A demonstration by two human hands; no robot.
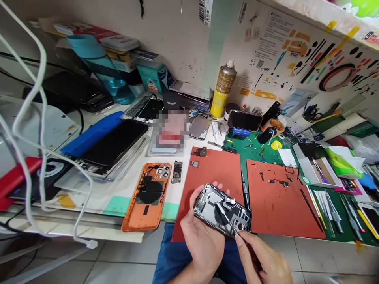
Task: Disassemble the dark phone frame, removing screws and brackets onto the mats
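Note:
My left hand (pixel 203 236) cradles an opened phone housing (pixel 211 201) from below and along its left edge, tilted above a red-brown mat. Black and silver inner layers show, with camera rings at its lower right corner. In my right hand (pixel 263 256), fingers pinch slim metal tweezers (pixel 229 221), which slant across the housing's inside. Beside their tip a small white-and-grey flex part (pixel 228 202) lies over the housing; whether the tweezers grip it I cannot tell. An orange phone back shell (pixel 148 211) rests left of the mat, next to a narrow circuit board (pixel 177 172).
Small camera parts lie on the left red-brown mat (pixel 219 165); tiny parts dot the right mat (pixel 284 209). A screwdriver (pixel 244 189) lies between them. Tools line the right side. A spray can (pixel 222 88) stands behind. White cables (pixel 43 98) hang at left.

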